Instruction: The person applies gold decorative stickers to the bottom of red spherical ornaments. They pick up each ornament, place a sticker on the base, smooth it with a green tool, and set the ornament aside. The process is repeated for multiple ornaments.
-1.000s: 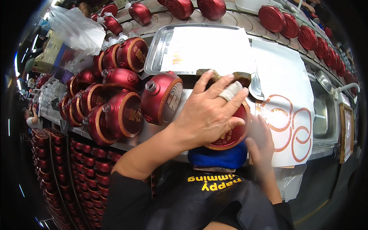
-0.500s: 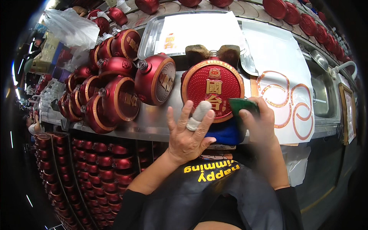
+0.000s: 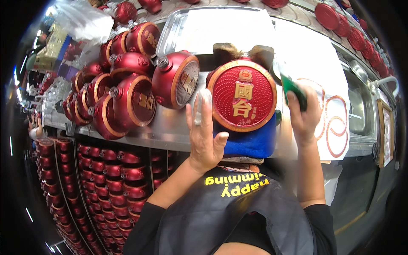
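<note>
A round red bottle (image 3: 244, 95) with raised gold characters and an orange ring band lies face up in front of me. It rests partly on a blue cloth (image 3: 248, 144), its far end between two dark brown blocks (image 3: 227, 51). Beside its left rim, my left hand (image 3: 203, 138) is open, fingers stretched; a pale cover wraps one finger. Whether that hand touches the rim, I cannot tell. To the right of the bottle, my right hand (image 3: 307, 114) grips a thin green flat scraper-like piece (image 3: 294, 91), slightly blurred.
Several red bottles (image 3: 136, 102) crowd the left. Behind is a metal tray (image 3: 163, 36) with white paper (image 3: 229, 29). At right, a white sheet (image 3: 314, 51) carries orange rings (image 3: 338, 127), beside a sink (image 3: 361, 104). Bottle racks (image 3: 106, 178) stand below left.
My left hand has moved from over the bottle's lower face to its left rim, fingers straighter. My right hand has carried the green piece rightward and up, off the bottle's edge.
</note>
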A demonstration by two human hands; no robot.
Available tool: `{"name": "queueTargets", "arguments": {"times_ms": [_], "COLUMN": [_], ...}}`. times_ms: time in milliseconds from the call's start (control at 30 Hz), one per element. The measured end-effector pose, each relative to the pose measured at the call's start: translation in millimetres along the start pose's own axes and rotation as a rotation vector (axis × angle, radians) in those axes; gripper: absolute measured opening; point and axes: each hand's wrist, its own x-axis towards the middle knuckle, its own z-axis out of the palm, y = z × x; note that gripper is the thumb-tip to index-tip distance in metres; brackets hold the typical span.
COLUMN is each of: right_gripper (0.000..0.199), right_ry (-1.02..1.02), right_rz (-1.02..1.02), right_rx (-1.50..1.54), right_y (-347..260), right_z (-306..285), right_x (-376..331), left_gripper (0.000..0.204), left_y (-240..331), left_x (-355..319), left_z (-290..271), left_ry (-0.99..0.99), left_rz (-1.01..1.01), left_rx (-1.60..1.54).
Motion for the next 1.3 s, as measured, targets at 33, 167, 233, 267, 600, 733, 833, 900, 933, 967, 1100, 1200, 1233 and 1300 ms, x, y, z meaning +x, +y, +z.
{"name": "queueTargets", "arguments": {"times_ms": [33,167,233,267,600,733,833,900,933,967,1100,1200,1233,1300], "right_gripper": [0.034,0.03,0.025,0.024,0.032,0.024,0.027,0.028,0.028,0.028,0.027,0.03,0.03,0.027], "right_ry": [0.032,-0.312,-0.507,-0.55,-0.691,-0.603,-0.398,-0.251,-0.165,-0.157,-0.231,-0.057,-0.01,0.073], "right_rz": [-0.259,-0.472,-0.465,-0.449,-0.347,-0.043,0.013,0.133,0.193,0.193,-0.12,0.227,0.247,0.242], "right_rx": [-0.076,-0.146,-0.136,-0.117,-0.274,-0.256,-0.269,-0.236,-0.199,-0.123,0.025,-0.033,0.024,0.212], "right_y": [-10,-68,-84,-88,-98,-63,-50,-54,-61,-68,-71,-57,-54,-56], "right_z": [-1,-9,-12,-6,65,59,43,27,19,13,13,5,3,-1], "right_x": [-4,-25,-18,-10,115,129,119,100,85,64,-12,-32,-35,-41], "left_gripper": [0.083,0.085,0.087,0.087,0.087,0.088,0.089,0.09,0.092,0.093,0.101,0.102,0.102,0.101], "left_y": [-3,-18,-20,-21,-6,-9,-11,-11,-12,-12,-16,-16,-18,-16], "left_x": [-2,-8,-14,-15,-14,-11,-10,-7,-5,-2,10,14,14,13], "left_z": [2,12,16,17,4,3,5,5,6,6,7,9,10,11], "left_ry": [0.004,0.041,0.051,0.058,0.058,0.029,0.024,0.018,0.017,0.026,-0.034,-0.038,-0.044,-0.048], "left_rz": [-0.027,-0.033,-0.093,-0.117,-0.232,-0.19,-0.189,-0.193,-0.199,-0.201,-0.269,-0.275,-0.252,-0.291], "left_rx": [-0.039,-0.182,-0.274,-0.318,-0.447,-0.384,-0.406,-0.417,-0.423,-0.436,-0.553,-0.509,-0.505,-0.583]}}
